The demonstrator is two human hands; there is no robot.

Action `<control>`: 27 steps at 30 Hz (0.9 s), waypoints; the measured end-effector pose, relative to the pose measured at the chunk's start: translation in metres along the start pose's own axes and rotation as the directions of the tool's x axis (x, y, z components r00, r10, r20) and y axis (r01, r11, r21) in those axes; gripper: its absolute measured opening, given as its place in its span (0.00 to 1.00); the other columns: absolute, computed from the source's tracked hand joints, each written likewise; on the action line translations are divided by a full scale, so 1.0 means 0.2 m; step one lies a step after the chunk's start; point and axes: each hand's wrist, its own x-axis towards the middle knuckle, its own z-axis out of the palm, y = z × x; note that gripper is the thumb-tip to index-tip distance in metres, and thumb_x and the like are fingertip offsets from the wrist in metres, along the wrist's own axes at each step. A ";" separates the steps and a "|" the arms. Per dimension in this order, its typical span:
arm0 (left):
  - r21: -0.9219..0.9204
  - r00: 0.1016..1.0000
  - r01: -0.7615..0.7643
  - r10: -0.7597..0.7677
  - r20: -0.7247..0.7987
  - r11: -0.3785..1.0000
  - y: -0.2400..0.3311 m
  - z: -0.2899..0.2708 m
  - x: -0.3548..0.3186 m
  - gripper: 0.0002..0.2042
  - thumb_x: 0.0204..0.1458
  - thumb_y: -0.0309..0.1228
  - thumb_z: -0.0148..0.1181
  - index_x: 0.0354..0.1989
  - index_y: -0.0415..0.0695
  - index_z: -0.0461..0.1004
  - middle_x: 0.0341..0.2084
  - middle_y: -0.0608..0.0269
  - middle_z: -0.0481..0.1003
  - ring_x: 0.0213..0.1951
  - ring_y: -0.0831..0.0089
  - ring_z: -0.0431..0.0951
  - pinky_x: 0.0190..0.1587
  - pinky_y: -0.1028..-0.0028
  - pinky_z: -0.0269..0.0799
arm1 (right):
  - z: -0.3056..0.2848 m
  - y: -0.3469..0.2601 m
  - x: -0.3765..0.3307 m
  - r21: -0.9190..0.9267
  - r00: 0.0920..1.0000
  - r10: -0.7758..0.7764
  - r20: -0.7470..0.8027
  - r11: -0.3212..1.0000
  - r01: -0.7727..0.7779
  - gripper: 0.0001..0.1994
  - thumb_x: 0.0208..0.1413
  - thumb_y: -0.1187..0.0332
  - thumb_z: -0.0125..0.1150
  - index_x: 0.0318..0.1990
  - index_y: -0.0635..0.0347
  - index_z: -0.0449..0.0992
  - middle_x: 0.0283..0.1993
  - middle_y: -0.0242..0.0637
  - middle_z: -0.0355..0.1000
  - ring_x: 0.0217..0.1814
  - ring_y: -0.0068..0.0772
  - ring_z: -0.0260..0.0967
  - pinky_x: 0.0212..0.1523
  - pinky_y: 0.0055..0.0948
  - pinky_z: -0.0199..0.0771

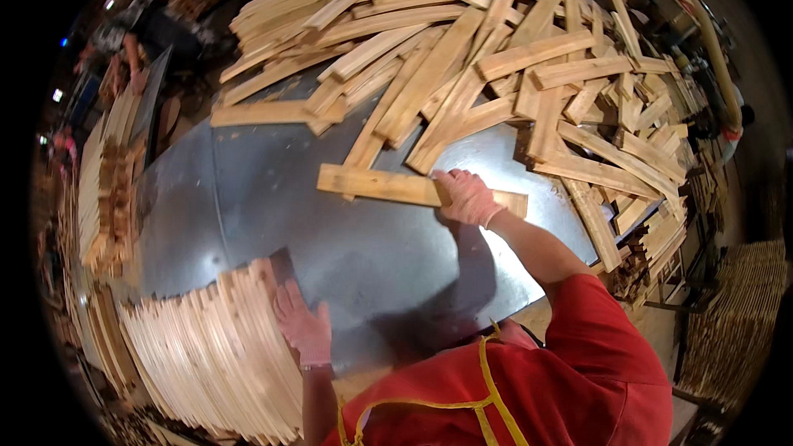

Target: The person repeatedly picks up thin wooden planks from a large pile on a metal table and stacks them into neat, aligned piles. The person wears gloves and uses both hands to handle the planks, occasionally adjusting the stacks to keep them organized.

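Observation:
My right hand (467, 196), in a pale pink glove, grips a wooden board (380, 184) near its right end. The board lies crosswise just in front of the big pile, and its left end overlaps another plank. At the lower left, my gloved left hand (303, 324) rests with outstretched fingers against the right side of a row of boards (211, 347) stood on edge and packed tightly together. Nothing is held in that hand.
Loose boards (529, 58) lie in a jumbled heap across the far side of the metal table (347, 272). At far left another person's hand (138, 81) is near stacked planks (116, 165). A hose (714, 49) and a tall wood stack (735, 314) stand at right.

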 end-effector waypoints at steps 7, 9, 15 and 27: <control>-0.214 0.958 -0.288 0.280 -0.067 0.933 0.77 0.10 0.91 0.43 0.49 0.43 0.72 0.73 0.43 0.61 0.66 0.45 0.67 0.68 0.46 0.66 0.67 0.53 0.65 | 0.04 0.26 -0.16 0.872 0.945 0.328 -0.006 0.464 -0.155 0.50 0.50 0.57 0.77 0.78 0.59 0.56 0.66 0.50 0.71 0.66 0.44 0.71 0.67 0.36 0.71; -0.152 0.966 -0.254 0.259 0.014 0.955 0.93 0.11 1.05 0.43 0.49 0.44 0.72 0.72 0.42 0.61 0.64 0.46 0.69 0.64 0.47 0.70 0.65 0.53 0.68 | 0.04 0.33 -0.17 0.993 0.931 0.363 0.040 0.087 -0.077 0.50 0.52 0.59 0.77 0.79 0.65 0.53 0.65 0.51 0.72 0.63 0.40 0.72 0.65 0.33 0.71; -0.744 0.713 0.160 0.445 0.542 0.649 1.20 0.16 0.81 0.35 0.56 0.39 0.67 0.71 0.39 0.63 0.62 0.47 0.73 0.57 0.58 0.78 0.62 0.63 0.72 | 0.16 0.38 -0.22 0.982 0.921 0.372 0.112 -0.184 -0.045 0.45 0.58 0.66 0.72 0.78 0.70 0.53 0.61 0.45 0.73 0.59 0.34 0.71 0.60 0.32 0.72; -0.670 0.477 0.676 0.509 0.716 0.309 0.40 -0.22 -0.40 0.36 0.58 0.32 0.67 0.75 0.42 0.60 0.57 0.55 0.76 0.56 0.65 0.78 0.58 0.64 0.75 | 0.42 -0.40 -0.63 0.575 0.837 -0.051 0.545 0.750 -0.328 0.39 0.65 0.47 0.61 0.75 0.61 0.58 0.61 0.59 0.75 0.65 0.55 0.74 0.65 0.41 0.71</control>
